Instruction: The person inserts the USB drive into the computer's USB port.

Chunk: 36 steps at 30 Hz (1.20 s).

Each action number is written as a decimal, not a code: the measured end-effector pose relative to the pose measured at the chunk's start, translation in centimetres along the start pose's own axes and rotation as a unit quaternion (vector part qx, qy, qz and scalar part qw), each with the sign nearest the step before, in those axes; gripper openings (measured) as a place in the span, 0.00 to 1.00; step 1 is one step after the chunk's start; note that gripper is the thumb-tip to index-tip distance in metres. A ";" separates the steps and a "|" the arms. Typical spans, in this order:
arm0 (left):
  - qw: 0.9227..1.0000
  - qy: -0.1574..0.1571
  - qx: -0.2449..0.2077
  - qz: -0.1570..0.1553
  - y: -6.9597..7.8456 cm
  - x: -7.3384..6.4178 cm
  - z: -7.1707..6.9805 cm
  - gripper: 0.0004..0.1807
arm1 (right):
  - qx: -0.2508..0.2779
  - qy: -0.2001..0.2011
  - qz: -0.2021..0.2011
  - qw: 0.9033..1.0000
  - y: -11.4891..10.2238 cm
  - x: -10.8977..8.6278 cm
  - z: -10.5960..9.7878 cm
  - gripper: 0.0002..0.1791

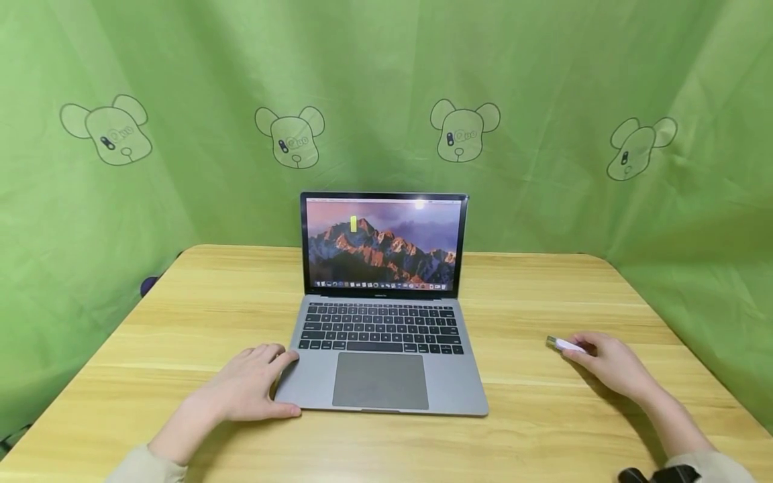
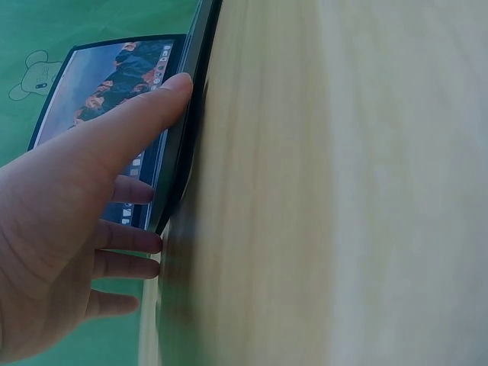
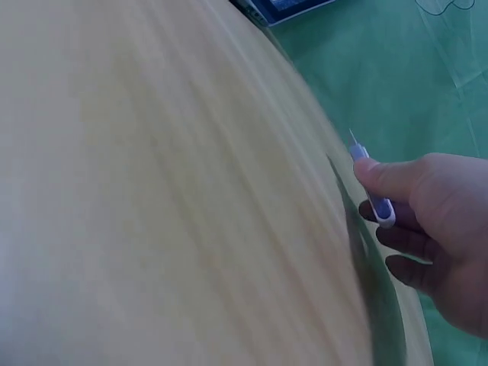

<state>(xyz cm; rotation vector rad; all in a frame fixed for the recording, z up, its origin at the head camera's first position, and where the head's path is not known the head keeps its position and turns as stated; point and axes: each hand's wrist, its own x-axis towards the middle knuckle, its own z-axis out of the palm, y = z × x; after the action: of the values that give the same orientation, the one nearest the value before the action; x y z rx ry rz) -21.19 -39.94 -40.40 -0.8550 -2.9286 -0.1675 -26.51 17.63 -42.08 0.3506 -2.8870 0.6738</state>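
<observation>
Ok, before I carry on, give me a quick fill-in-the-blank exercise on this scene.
The hand holding the small white stick is the person's ____ one.
In the head view, the left hand is at the laptop's front ____ corner.
The curtain behind the laptop is ____ in colour.

Missing words: right; left; green.

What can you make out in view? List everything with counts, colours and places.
Laptop: 1, grey, open on the table.
USB-style stick: 1, whitish, metal-tipped, right of the laptop.
Table: 1, light wood, under the laptop.
Cloth: count unclear, green, behind and beside the table.
Bear-face drawings: 4, dark outlines, on the cloth.
Rounded thing: 1, purple, past the table's left edge.
Cut-off item: apparently 1, black, bottom right.
Sleeves: 2, beige, at the wrists.
Left hand: 1, bare, touching the laptop's left front corner.
Right hand: 1, bare, pinching the stick.
</observation>
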 end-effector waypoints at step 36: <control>1.000 0.012 -0.010 0.006 -0.1 -0.1 0.2 0.47 | 0.155 -0.039 -0.031 0.987 -5.0 7.9 3.8 0.16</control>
<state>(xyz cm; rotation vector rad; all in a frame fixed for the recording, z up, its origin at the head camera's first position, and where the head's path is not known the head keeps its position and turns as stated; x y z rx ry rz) -21.14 -40.03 -40.59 -0.8662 -2.9044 -0.2054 -33.14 10.05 -41.77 0.5118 -2.8261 1.1249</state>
